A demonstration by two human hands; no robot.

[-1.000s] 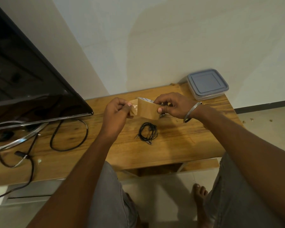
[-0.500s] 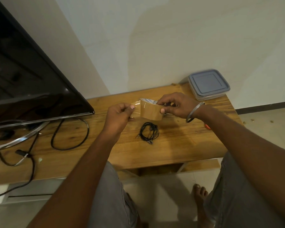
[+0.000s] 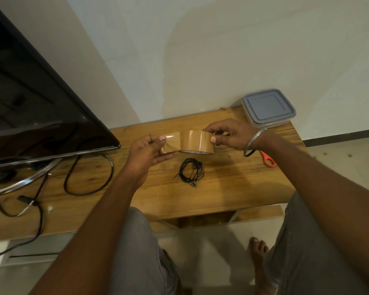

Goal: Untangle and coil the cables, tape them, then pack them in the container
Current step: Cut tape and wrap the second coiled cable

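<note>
Left hand: thumb and fingers pinch the free end of the strip of brown tape.
Right hand: grips the roll, thumb on the outer face, fingers curled over the top. Metal bangle on that wrist.
Both hands are held above the counter. The roll stands on edge, and the strip runs taut from it to the left hand.

Cable: thin, black, wound in a small loose coil. It lies flat on the counter, just on the near side of the roll and between the two forearms, touched by neither hand. Two plug ends stick out at the coil's lower left and bottom.

Container: at the far right corner of the counter, against the wall, grey lid on. Well apart from the cable.

Scissors: orange handles show on the counter just beside the right wrist; the blades are hidden behind the arm.

Left side: TV on the counter, with a thick black lead looped on the wood in front of it.
</note>
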